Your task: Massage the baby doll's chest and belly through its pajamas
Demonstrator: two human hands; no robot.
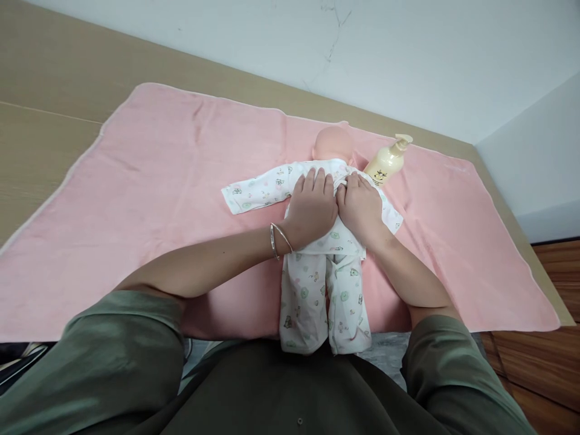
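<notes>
Left hand [312,208] spread flat, right hand [361,208] curled, grip unclear, doll [336,241] beneath, long axis headfirst toward wall [272,42]

A pink blanket [194,175] lies on the tan table [40,136] — bearing a doll [328,243] and pump bottle [387,162].

Yellowish pump bottle [387,162] on pink blanket [181,175], cracked white wall [408,66] beyond.

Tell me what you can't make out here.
Doll's head: head view, face turned away from the camera.
Shirt beneath the left hand and right hand: head view, covered by them.
Small print on the bottle: head view, too small to read.
Green sleeves: head view, cut off by the picture's edge.
</notes>
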